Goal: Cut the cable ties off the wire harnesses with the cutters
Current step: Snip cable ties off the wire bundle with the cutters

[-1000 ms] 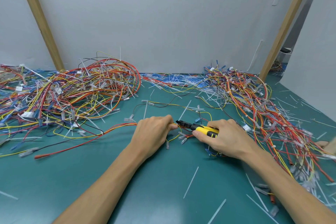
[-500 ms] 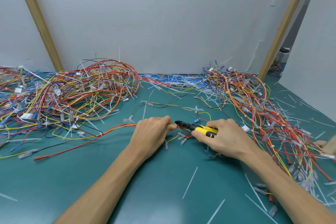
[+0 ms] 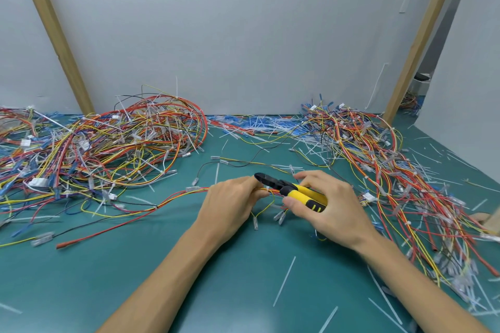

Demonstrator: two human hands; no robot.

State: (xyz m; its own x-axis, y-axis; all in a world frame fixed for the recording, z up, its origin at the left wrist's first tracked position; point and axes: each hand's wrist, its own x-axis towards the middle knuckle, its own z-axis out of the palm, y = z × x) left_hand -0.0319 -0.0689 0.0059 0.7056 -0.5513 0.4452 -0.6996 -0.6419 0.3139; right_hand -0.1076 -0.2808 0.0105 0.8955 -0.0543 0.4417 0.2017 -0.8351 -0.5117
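While the left hand (image 3: pixel 232 203) pinches the wire bundle (image 3: pixel 186 193) near the middle of the desk (image 3: pixel 243 273), the right hand (image 3: pixel 332 213) grips the cutters (image 3: pixel 297 192) beside it; wires seem light, limp; hold close to the cut.

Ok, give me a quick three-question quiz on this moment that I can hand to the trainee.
1. True or false: the right hand holds the yellow-handled cutters.
2. The left hand grips: A) a wire harness; B) a loose cable tie; C) nothing.
3. Fill in: the cutters' black tips lie next to the fingers of the ____ hand.
Key: 1 true; 2 A; 3 left.
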